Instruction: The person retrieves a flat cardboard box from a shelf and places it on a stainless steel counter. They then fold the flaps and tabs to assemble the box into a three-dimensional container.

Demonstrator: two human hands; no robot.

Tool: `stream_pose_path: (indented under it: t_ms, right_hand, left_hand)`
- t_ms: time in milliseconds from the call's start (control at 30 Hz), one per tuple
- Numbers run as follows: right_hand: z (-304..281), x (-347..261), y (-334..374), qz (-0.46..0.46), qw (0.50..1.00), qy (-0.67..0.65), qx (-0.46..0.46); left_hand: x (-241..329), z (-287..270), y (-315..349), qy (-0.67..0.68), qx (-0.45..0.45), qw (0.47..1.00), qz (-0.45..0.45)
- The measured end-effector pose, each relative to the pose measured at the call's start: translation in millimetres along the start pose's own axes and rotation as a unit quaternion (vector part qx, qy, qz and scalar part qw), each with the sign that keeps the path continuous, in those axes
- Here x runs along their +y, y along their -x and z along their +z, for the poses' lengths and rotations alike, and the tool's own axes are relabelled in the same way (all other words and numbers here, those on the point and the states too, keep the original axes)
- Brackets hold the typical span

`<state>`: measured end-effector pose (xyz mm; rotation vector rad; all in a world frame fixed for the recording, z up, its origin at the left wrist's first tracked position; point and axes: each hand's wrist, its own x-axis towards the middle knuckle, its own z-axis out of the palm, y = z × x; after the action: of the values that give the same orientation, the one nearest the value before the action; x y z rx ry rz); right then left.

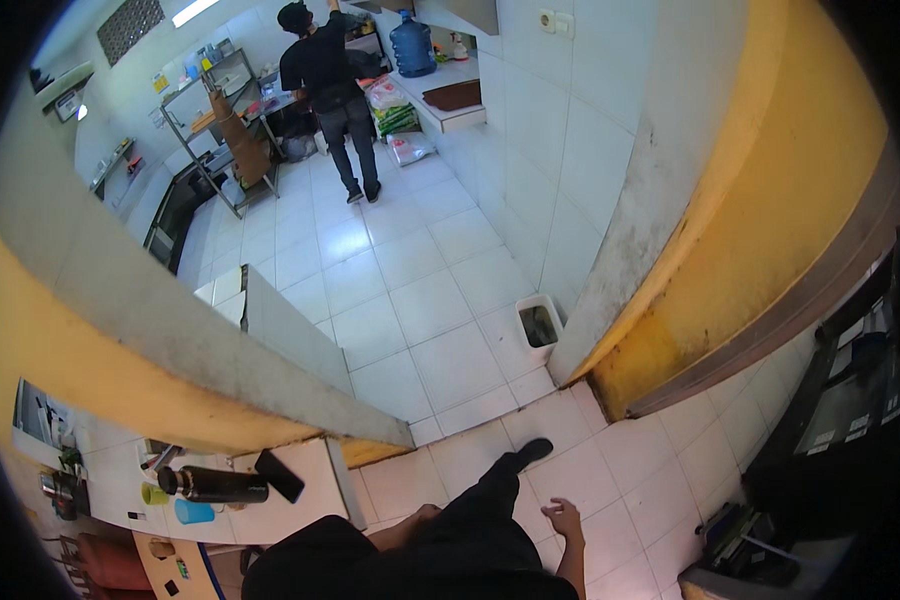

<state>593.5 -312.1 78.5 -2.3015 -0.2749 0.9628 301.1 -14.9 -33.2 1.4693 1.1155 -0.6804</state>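
Beyond and below the wearer, a pale tiled floor (410, 300) runs through a gap between yellow-and-white walls (750, 200), which leave one passage ahead. Deeper in, a metal rack (201, 163) stands to the left, probably to spare the walkway, while a co-worker (335, 90) in dark clothes, one arm raised, takes up part of the far end. A dark cabinet (810, 450) is well off to the right. Close by on the left, a white counter (318, 480) bounds that side and is the nearest furniture to the wearer's left hand (427, 513). A blue water jug (412, 45) rests on a ledge, seemingly to keep it off the floor. Just past the gap, a white bin (538, 325) is tucked by the right wall, yet narrows the way. Above the tiles hangs the right hand (564, 518), fingers loosely curled with nothing visible in them; the left is partly hidden, so I cannot tell its state. A black bottle (225, 486), blue cup (194, 512) and black phone (280, 475) share the counter, perhaps for easy reach.
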Motion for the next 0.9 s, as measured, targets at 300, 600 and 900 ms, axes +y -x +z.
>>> stream_pose_path:
  t_ms: [300,600,900]
  right_hand:
    - [-38.8,229.5,-87.0,0.226,0.954,-0.188,0.067]
    - [-98.7,143.4,-77.0,0.317,0.9,-0.157,0.254]
    - [-131.6,197.5,-85.1,0.382,0.866,-0.291,0.14]
  left_hand:
    - [289.3,-48.3,-121.8,-0.227,-0.168,0.958,0.052]
    - [522.6,-33.2,-210.6,-0.426,-0.171,0.888,0.031]
    - [578.8,143.2,-182.8,-0.496,-0.344,0.797,0.03]
